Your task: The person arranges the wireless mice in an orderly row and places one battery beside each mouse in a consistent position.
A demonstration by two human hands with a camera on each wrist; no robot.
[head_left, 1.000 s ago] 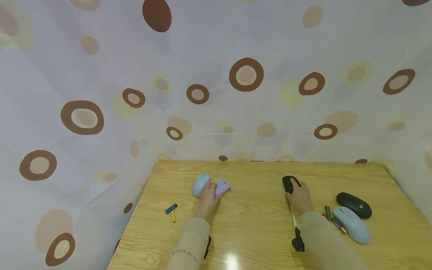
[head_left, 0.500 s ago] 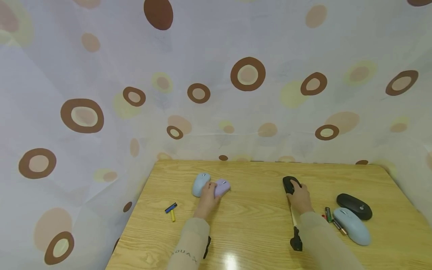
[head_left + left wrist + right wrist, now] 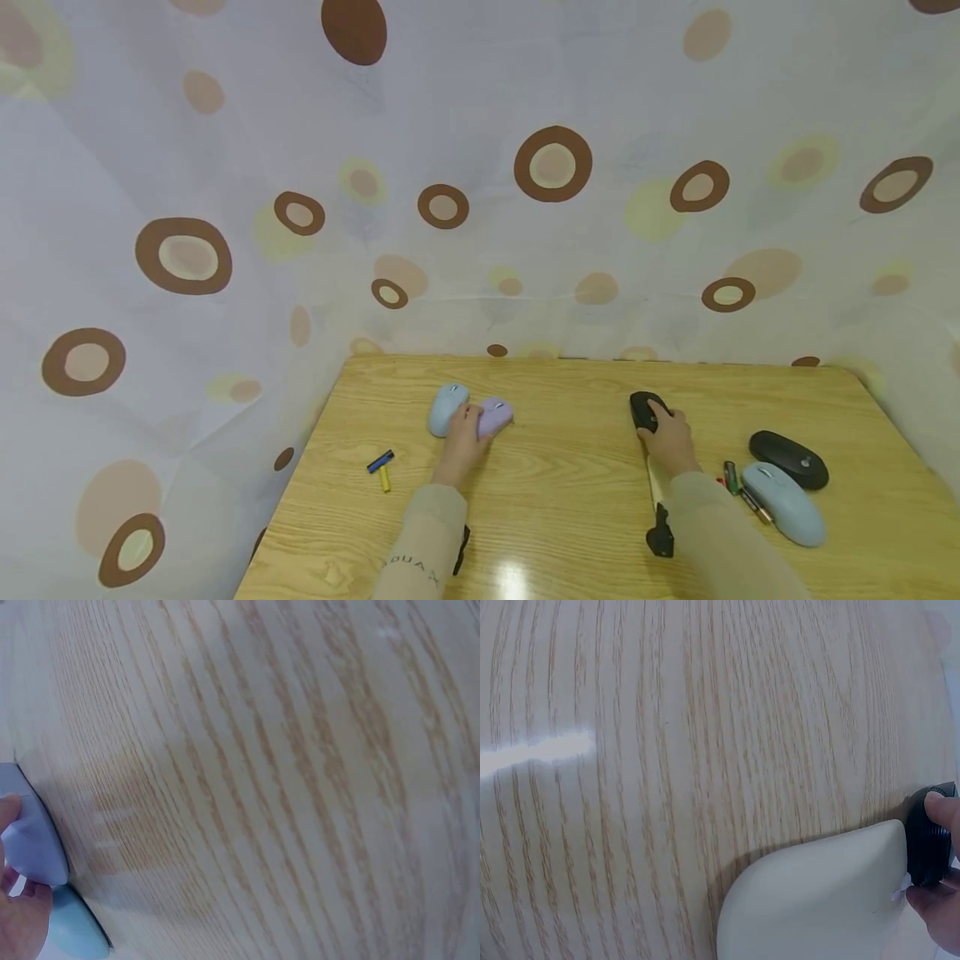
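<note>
My left hand grips a lavender computer mouse near the back left of the table. In the left wrist view, thumb and fingers hold opposite sides of that lavender mouse. Right beside it lies a light blue mouse. My right hand holds a black mouse at the back right, its thumb on one side. A smooth off-white rounded object lies against the black mouse in the right wrist view. Most of that object is hidden under my right wrist in the head view.
On the wooden table, a blue and a yellow battery lie left. Right of my right arm are a larger light blue mouse, a black oblong case and several batteries. A dotted curtain encloses the table.
Both hands stay at their mice, with hardly any movement. The head view has shifted very slightly.
</note>
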